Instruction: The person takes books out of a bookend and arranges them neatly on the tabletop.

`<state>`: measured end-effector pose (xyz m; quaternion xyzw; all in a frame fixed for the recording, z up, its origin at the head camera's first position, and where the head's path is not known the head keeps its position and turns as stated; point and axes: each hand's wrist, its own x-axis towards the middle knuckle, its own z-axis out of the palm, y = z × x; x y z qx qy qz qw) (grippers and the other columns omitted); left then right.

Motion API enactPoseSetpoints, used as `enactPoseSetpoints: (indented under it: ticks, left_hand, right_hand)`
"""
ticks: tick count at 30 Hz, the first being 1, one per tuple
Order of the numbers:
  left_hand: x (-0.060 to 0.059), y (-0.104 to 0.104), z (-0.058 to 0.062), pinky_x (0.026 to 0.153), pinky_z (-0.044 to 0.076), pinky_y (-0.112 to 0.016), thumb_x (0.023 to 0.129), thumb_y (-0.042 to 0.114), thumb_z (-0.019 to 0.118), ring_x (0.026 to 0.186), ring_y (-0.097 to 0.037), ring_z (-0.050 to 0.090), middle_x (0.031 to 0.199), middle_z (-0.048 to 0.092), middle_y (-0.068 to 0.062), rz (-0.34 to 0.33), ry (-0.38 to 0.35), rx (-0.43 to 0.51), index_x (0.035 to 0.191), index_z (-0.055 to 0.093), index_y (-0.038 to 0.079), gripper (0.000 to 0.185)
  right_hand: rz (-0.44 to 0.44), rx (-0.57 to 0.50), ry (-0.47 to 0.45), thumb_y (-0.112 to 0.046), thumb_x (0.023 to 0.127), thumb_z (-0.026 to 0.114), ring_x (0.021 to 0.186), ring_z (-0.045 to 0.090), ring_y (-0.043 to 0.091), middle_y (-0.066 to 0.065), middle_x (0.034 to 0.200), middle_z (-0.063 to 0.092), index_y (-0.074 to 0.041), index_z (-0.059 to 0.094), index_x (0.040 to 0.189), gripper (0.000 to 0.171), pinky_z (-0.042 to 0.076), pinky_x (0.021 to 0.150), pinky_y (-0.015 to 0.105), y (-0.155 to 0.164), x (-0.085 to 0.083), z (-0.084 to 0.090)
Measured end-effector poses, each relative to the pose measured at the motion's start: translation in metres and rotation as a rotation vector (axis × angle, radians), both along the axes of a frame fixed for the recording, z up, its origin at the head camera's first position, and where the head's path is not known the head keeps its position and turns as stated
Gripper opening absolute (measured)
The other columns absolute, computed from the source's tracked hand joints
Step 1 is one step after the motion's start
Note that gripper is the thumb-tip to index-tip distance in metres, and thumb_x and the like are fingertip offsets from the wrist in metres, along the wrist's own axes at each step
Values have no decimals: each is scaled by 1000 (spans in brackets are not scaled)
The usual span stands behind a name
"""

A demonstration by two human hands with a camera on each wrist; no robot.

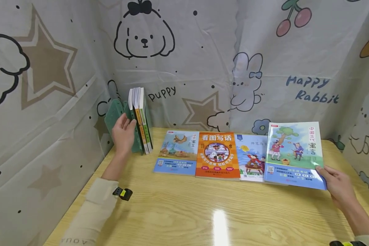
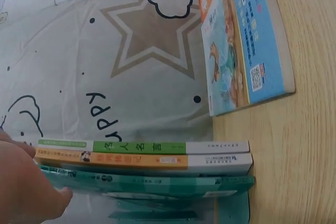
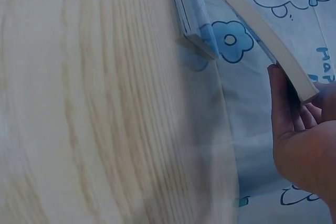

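Nearest on the wooden desk [image 1: 178,212] is a bare glossy stretch with a bright glare spot. At its right edge the right hand [image 1: 336,186] pinches the lower right corner of a fable book [image 1: 293,153], thumb on the cover and fingers curled beneath; the right wrist view shows that corner lifted off the desk, the fingers [image 3: 294,124] under its edge. The book's left part overlaps a blue book [image 1: 252,159] lying flat beside it.

Next to the left lie an orange book [image 1: 216,155] and a pale-blue book [image 1: 176,152], flat and edge to edge in a row, covers up.

Further left, a cream sleeve [image 1: 92,208] reaches forward, with a small black and yellow device at the wrist. The left hand [image 1: 123,133] rests flat, fingers mostly straight, against a green bookend [image 1: 115,116] and the outer face of three upright books [image 1: 140,119]. In the left wrist view the hand [image 2: 26,187] touches the green-covered one lowest in that picture; whether the thumb hooks round it is hard to tell. The flat row lies just beside these upright books, between them and the lifted book.

Behind everything hangs a cartoon cloth [image 1: 203,61] with a puppy, stars, rabbits and cherries, wrapping the desk on three sides.
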<state>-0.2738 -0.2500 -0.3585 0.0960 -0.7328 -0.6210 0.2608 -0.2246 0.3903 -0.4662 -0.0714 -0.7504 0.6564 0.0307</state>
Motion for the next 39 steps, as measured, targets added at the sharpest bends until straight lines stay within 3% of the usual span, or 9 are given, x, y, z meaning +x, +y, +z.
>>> enactPoseSetpoints:
  ticks: [5, 18, 26, 29, 36, 39]
  left_hand:
    - [-5, -2, 0, 113, 27, -25, 103, 22, 58, 147, -19, 25, 163, 22, -7, -36, -44, -28, 159, 24, 9, 67]
    - [-12, -14, -7, 117, 23, -34, 104, 30, 56, 150, -23, 14, 165, 9, -10, -97, -147, -99, 161, 7, 13, 77]
    - [-19, -14, -6, 117, 23, -34, 105, 30, 54, 150, -23, 15, 165, 10, -10, -103, -143, -145, 161, 8, 13, 74]
    - [-22, -14, -7, 117, 23, -34, 105, 29, 52, 150, -23, 15, 165, 11, -11, -105, -137, -157, 161, 9, 11, 73]
    - [-24, -15, -8, 117, 25, -36, 106, 29, 50, 149, -25, 18, 164, 15, -12, -102, -138, -186, 161, 11, 10, 70]
    - [-25, -15, -8, 116, 26, -36, 106, 28, 50, 149, -25, 19, 164, 17, -13, -99, -132, -179, 160, 12, 10, 69]
  right_hand:
    - [-18, -30, -16, -33, 103, 57, 69, 66, 2, -20, 81, 67, 19, 11, 146, 81, 54, 58, 21, 10, 1, -2]
    - [-35, 225, -95, -35, 107, 43, 71, 62, 0, -27, 81, 56, 16, 17, 148, 70, 55, 62, 24, 24, -6, -6]
    - [-26, 250, -89, -36, 107, 42, 70, 62, 0, -27, 81, 54, 19, 18, 146, 72, 56, 63, 25, 35, -8, -8]
    - [-28, 290, -105, -35, 107, 40, 70, 62, 1, -17, 85, 58, 19, 19, 145, 70, 57, 64, 27, 39, -8, -9]
    - [-25, 380, -166, -39, 107, 36, 70, 59, 2, 22, 106, 63, 19, 21, 145, 71, 56, 63, 27, 46, -11, -7]
    - [-22, 407, -182, -41, 107, 36, 70, 59, 3, 29, 110, 60, 20, 22, 144, 73, 55, 63, 27, 48, -13, -6]
